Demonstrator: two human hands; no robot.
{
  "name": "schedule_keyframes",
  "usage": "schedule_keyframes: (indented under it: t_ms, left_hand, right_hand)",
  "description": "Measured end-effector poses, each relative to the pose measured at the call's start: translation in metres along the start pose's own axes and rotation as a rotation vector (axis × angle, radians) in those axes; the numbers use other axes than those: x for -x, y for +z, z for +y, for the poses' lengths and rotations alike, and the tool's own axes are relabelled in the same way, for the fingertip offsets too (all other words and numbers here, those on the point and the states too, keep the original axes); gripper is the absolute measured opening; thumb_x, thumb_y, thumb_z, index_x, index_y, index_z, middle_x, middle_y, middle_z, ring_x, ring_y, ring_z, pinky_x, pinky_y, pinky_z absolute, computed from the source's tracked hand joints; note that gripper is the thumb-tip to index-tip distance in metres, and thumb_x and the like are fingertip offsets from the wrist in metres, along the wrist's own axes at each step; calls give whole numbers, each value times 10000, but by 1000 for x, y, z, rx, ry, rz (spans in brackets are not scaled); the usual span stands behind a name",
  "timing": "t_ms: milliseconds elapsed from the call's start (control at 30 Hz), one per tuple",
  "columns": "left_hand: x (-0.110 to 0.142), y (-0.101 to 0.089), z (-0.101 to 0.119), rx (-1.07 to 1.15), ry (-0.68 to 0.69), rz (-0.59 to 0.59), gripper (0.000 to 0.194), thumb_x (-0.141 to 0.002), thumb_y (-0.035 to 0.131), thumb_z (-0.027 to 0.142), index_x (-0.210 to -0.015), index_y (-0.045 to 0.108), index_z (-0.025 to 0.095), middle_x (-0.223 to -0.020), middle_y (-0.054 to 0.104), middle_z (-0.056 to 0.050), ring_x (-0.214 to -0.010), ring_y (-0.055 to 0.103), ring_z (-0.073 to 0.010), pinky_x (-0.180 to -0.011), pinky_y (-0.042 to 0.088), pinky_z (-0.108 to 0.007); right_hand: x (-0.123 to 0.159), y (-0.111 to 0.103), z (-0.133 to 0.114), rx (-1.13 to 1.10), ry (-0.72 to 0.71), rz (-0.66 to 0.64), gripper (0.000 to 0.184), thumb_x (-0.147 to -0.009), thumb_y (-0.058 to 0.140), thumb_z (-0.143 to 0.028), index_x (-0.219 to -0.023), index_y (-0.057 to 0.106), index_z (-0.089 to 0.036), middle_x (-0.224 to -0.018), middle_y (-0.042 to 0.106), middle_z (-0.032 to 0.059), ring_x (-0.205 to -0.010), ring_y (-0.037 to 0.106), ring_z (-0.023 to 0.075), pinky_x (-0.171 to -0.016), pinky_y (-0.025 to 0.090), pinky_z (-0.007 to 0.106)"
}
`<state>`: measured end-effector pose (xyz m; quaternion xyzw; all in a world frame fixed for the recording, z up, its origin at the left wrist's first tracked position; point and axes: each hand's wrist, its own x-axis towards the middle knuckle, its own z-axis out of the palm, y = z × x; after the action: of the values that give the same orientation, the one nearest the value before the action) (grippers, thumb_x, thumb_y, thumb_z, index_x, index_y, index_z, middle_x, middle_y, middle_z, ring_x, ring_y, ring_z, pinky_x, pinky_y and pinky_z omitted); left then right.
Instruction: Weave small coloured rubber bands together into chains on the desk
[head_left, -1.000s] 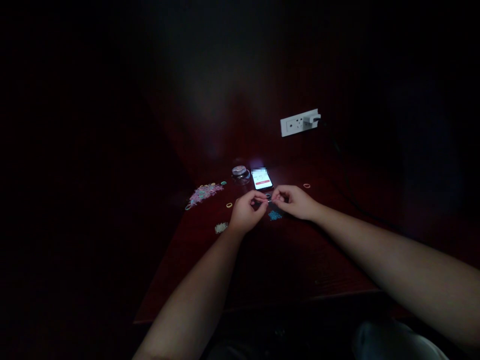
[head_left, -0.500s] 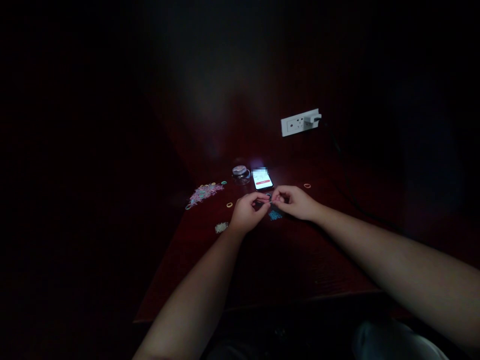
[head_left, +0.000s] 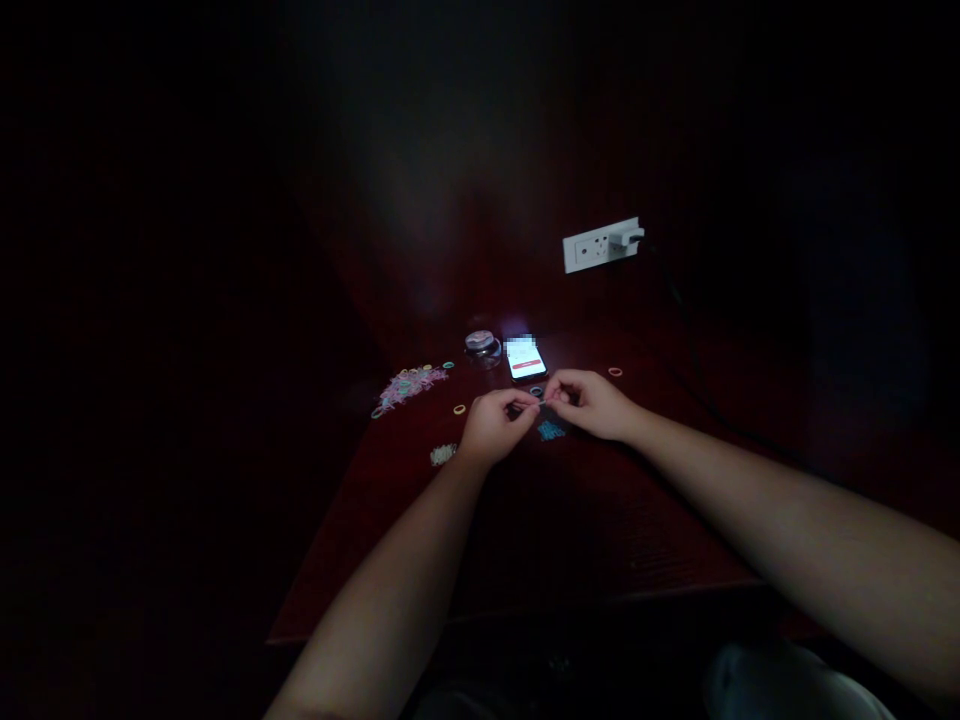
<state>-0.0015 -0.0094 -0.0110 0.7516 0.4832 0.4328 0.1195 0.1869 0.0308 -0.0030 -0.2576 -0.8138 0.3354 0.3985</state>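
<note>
My left hand (head_left: 498,424) and my right hand (head_left: 589,404) meet over the table, fingertips pinched close together. Between them runs a thin pale band (head_left: 543,402), too small to make out well, with an end in each pinch. Just below the fingertips lies a small pile of blue bands (head_left: 550,431). A dark ring-shaped band (head_left: 535,391) shows behind the fingers. By my left wrist sits a small cluster of pale yellow bands (head_left: 442,455), and a single yellow ring band (head_left: 459,409) rests left of the hand.
A heap of mostly pink bands (head_left: 411,388) lies at the table's left edge. Behind my hands stand a clear lidded jar (head_left: 481,347) and a lit phone (head_left: 526,360). One pinkish ring (head_left: 615,372) lies to the right. A plugged-in wall socket (head_left: 602,246) has a dark cable running down.
The left fingers have bent slightly, baring more of the dark ring behind them. Both hands otherwise keep their place and their pinch.
</note>
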Motion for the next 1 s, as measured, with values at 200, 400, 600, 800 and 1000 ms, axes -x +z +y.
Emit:
schedule_keyframes:
  t_ms: [200, 400, 600, 800, 1000]
  left_hand:
    - [0, 0, 0, -14, -7, 10, 150, -802, 641, 294, -866, 727, 190, -824, 735, -36, -731, 659, -156, -663, 511, -264]
    - [0, 2, 1, 45, -24, 2, 171, -806, 632, 301, -887, 723, 181, -829, 734, -39, -722, 656, -153, -655, 501, -260]
    - [0, 3, 0, 80, -34, -24, 181, -805, 640, 307, -901, 722, 178, -844, 736, -45, -732, 659, -152, -666, 500, -261]
    - [1, 3, 1, 93, -49, -9, 188, -811, 633, 306, -910, 722, 172, -843, 737, -48, -734, 661, -152, -659, 502, -261]
    - [0, 2, 1, 85, -45, 5, 184, -813, 627, 300, -911, 715, 172, -841, 731, -45, -740, 658, -149, -644, 491, -252]
  right_hand:
    - [0, 0, 3, -29, -1, -10, 82, -751, 601, -212, -803, 593, -149, -639, 504, -12, -573, 441, 97, -512, 367, 217]
    - [0, 1, 2, -75, -27, -32, 172, -732, 637, -209, -894, 613, -154, -710, 529, -2, -594, 460, 95, -525, 387, 215]
    - [-1, -1, -1, 3, -59, 17, 124, -777, 611, -262, -783, 652, -145, -714, 542, 20, -604, 464, 107, -542, 394, 234]
    - [0, -1, -1, 13, -40, 31, 138, -786, 603, -275, -795, 647, -145, -672, 541, 11, -594, 456, 111, -539, 389, 235]
    - [0, 0, -1, 2, -32, 44, 159, -787, 600, -297, -791, 646, -145, -650, 538, 6, -578, 451, 109, -535, 381, 236]
